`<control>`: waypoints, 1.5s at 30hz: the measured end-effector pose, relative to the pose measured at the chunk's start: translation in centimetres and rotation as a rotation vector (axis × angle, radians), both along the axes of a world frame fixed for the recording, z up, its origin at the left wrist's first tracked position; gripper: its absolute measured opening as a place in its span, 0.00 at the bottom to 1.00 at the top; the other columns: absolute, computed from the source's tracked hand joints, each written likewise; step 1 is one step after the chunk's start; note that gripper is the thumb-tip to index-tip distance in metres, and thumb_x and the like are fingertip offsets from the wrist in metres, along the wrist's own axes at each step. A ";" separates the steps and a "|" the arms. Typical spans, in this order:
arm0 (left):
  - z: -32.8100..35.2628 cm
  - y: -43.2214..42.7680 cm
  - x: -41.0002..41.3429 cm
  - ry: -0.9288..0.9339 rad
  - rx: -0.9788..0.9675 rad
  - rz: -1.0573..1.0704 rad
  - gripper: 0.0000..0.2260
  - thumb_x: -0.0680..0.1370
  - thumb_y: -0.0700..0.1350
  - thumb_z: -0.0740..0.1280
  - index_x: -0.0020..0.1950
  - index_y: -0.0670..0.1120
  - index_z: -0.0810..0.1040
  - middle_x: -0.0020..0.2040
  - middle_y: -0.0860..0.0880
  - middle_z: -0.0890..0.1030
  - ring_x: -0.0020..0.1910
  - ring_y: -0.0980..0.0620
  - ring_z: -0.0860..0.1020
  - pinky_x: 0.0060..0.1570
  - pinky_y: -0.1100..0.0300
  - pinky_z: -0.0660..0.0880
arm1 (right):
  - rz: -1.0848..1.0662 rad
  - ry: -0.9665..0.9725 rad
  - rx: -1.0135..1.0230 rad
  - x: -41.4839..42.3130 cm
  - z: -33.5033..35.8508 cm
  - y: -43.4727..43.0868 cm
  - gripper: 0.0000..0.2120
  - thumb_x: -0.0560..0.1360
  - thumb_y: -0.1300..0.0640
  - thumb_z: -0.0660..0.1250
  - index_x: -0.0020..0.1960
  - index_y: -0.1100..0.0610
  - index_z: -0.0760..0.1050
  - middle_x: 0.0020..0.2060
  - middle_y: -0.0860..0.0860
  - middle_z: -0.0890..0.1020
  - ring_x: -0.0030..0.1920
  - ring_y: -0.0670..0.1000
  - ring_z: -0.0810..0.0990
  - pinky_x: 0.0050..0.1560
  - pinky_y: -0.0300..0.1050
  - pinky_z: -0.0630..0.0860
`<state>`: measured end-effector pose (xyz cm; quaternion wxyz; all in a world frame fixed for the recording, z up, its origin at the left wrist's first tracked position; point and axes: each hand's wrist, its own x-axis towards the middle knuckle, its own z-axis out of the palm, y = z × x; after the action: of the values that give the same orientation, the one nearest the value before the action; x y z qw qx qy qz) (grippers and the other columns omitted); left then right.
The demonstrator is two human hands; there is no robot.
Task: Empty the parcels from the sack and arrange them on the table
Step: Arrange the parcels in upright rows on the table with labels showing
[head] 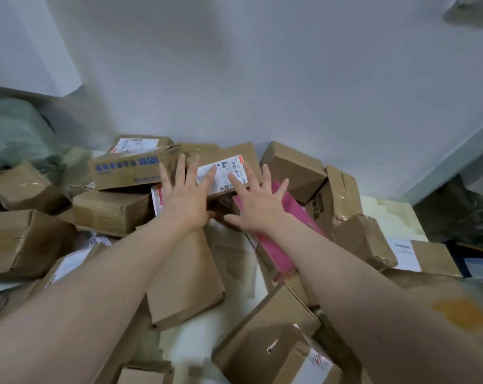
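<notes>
the green sack (10, 134) lay slumped far left, its parcels (110, 212) heaped loosely. the left hand (185, 198) and right hand (258, 207), fingers (180, 167) spread straight, lay over the labelled carton (229, 162) topping the pile. a hard shove could have tipped the pink parcel (276, 248) and tilted cartons off the desk (398, 217).

My left hand (186, 202) and my right hand (258, 207) are bare, and so are both wrists. My left forearm (96, 286) and my right forearm (359, 275) show bare right to the near edge of the view, broad and blurred there, narrowing toward the wrists.
</notes>
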<state>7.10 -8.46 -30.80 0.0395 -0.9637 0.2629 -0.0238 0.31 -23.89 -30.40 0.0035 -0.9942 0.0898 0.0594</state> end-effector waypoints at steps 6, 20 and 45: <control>-2.4 0.1 5.3 -0.008 0.048 0.009 0.43 0.73 0.64 0.66 0.79 0.57 0.43 0.79 0.46 0.38 0.77 0.40 0.34 0.69 0.30 0.34 | 0.023 0.025 -0.002 5.2 -3.1 1.0 0.43 0.72 0.37 0.65 0.77 0.37 0.41 0.77 0.47 0.33 0.75 0.62 0.30 0.64 0.82 0.41; -4.4 5.6 5.1 0.125 0.229 0.268 0.39 0.78 0.58 0.62 0.75 0.67 0.34 0.80 0.47 0.39 0.76 0.37 0.33 0.66 0.26 0.35 | -0.317 0.040 0.098 2.2 -4.4 -2.4 0.38 0.78 0.53 0.60 0.77 0.39 0.39 0.79 0.45 0.40 0.77 0.61 0.38 0.68 0.78 0.39; 5.2 -12.8 -17.0 0.164 -0.225 -0.269 0.31 0.79 0.57 0.62 0.79 0.56 0.51 0.79 0.46 0.52 0.78 0.44 0.46 0.74 0.37 0.44 | -0.468 -0.211 0.119 -22.7 4.9 -12.8 0.21 0.78 0.46 0.60 0.71 0.48 0.69 0.76 0.52 0.59 0.76 0.58 0.52 0.74 0.62 0.54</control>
<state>-9.85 -21.26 -25.63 -0.0934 -0.9170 0.3873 0.0206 -22.37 -36.66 -25.50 0.0850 -0.9451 0.3127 -0.0421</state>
